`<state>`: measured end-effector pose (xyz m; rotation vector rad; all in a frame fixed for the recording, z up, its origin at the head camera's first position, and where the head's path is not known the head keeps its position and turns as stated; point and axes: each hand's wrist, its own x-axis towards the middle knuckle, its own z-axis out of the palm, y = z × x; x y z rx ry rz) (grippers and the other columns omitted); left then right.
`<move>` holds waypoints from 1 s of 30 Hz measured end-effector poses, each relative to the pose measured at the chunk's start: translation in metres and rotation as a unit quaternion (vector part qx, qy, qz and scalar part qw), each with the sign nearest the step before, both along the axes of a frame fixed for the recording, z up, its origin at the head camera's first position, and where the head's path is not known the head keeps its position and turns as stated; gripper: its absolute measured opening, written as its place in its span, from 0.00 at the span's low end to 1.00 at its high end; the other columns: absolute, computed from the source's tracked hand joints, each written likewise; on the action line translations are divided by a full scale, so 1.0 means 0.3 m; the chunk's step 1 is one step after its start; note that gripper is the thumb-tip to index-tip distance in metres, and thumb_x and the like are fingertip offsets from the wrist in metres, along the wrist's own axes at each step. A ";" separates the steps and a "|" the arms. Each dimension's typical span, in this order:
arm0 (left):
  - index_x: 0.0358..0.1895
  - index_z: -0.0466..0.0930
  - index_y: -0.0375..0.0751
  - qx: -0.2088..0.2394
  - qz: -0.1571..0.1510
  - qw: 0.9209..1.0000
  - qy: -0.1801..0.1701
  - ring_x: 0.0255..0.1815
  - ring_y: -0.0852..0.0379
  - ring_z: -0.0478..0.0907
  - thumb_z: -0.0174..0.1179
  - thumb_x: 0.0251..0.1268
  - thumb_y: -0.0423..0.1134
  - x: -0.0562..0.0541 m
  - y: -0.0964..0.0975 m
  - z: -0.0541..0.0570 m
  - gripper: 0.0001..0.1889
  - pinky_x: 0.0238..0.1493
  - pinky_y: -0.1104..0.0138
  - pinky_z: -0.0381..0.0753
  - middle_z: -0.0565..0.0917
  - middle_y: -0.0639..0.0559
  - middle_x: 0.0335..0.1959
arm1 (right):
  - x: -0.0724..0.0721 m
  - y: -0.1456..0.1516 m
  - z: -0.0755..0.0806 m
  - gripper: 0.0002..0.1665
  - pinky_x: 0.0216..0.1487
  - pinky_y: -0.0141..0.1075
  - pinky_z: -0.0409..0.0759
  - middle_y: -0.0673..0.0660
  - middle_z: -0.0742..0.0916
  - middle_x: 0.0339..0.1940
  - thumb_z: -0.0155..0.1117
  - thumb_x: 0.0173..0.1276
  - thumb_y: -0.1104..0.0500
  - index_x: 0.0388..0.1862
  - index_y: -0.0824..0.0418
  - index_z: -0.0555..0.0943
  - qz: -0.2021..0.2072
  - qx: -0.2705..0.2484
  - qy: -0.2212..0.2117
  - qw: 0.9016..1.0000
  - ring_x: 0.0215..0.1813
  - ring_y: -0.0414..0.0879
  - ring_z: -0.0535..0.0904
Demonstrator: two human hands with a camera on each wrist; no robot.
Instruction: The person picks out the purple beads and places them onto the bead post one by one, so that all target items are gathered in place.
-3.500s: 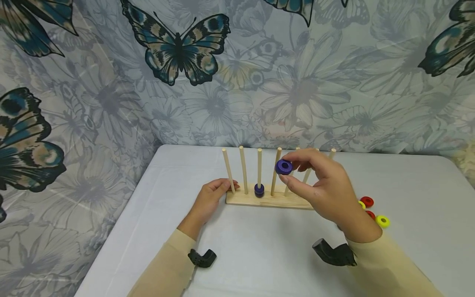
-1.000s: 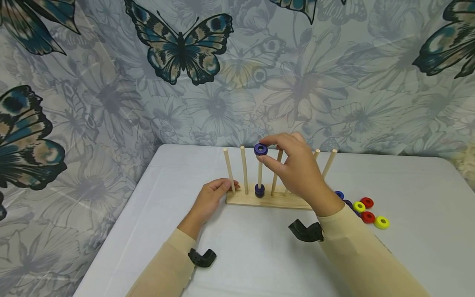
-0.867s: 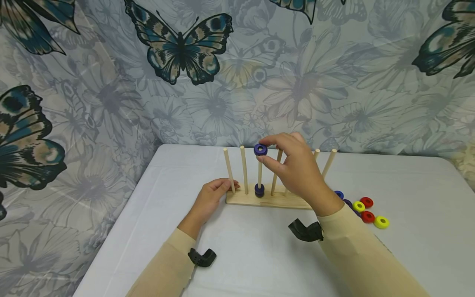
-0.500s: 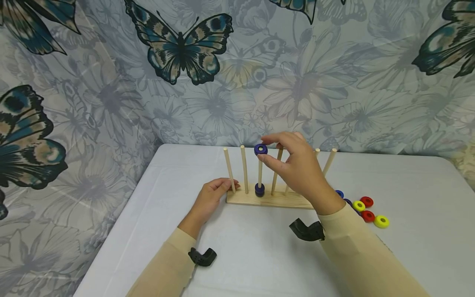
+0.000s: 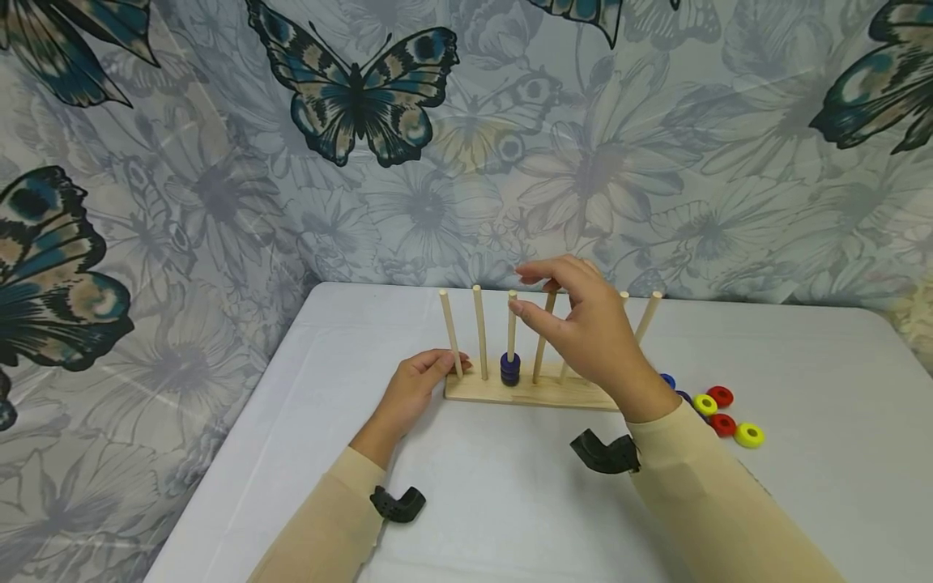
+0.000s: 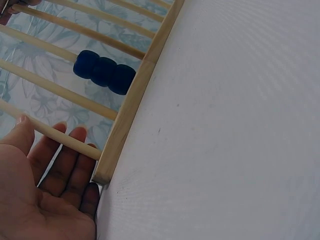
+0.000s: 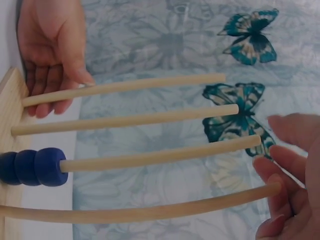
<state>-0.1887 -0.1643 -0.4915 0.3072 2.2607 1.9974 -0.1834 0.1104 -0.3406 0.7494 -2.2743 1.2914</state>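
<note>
A wooden peg stand (image 5: 539, 394) with a row of upright pegs is on the white table. Three dark blue rings (image 5: 510, 370) are stacked at the bottom of its third peg from the left; they also show as blue rings (image 7: 35, 166) in the right wrist view. My left hand (image 5: 411, 393) holds the leftmost peg (image 6: 65, 137) low down, thumb on one side and fingers behind. Near the top of the third peg (image 5: 513, 324), my right hand (image 5: 594, 324) has its thumb and forefinger apart, nothing between them. It hides part of the right-hand pegs.
Loose rings lie right of the stand: a yellow ring (image 5: 749, 435), a red ring (image 5: 720, 396) and several others, some blue ones partly behind the right forearm. A butterfly-patterned cloth (image 5: 466, 162) hangs behind the white table (image 5: 481, 502).
My right hand carried a dark blue ring left to the third peg's top and let go. The ring has dropped onto the two below. My left hand has stayed in place.
</note>
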 end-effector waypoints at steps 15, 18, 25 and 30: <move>0.59 0.89 0.34 0.007 -0.006 1.000 0.000 0.65 0.50 0.81 0.57 0.89 0.46 -0.005 -0.004 -0.006 0.19 0.72 0.56 0.74 0.91 0.46 0.55 | 0.032 0.113 0.002 0.32 0.67 0.45 0.70 0.67 0.83 0.66 0.49 0.92 0.45 0.72 0.70 0.78 0.214 -0.156 -0.071 0.962 0.68 0.61 0.74; 0.59 0.89 0.35 0.002 -0.004 1.000 0.000 0.66 0.51 0.81 0.57 0.88 0.47 -0.005 -0.004 -0.004 0.19 0.73 0.55 0.74 0.91 0.46 0.55 | 0.037 0.126 0.003 0.35 0.69 0.48 0.66 0.65 0.83 0.66 0.46 0.92 0.42 0.72 0.70 0.78 0.253 -0.189 -0.078 0.946 0.69 0.60 0.73; 0.58 0.89 0.34 0.004 -0.007 1.000 0.001 0.65 0.51 0.81 0.57 0.88 0.46 -0.006 -0.002 -0.005 0.18 0.72 0.55 0.74 0.91 0.46 0.55 | 0.048 0.151 0.003 0.35 0.73 0.47 0.61 0.63 0.82 0.71 0.44 0.91 0.41 0.74 0.68 0.77 0.278 -0.211 -0.103 0.931 0.71 0.61 0.69; 0.58 0.89 0.33 0.003 -0.006 1.000 0.000 0.65 0.51 0.81 0.57 0.89 0.44 -0.005 -0.001 -0.006 0.17 0.72 0.55 0.74 0.91 0.46 0.54 | 0.053 0.155 -0.004 0.33 0.76 0.48 0.58 0.62 0.79 0.76 0.44 0.91 0.43 0.77 0.66 0.76 0.281 -0.216 -0.112 0.928 0.77 0.61 0.65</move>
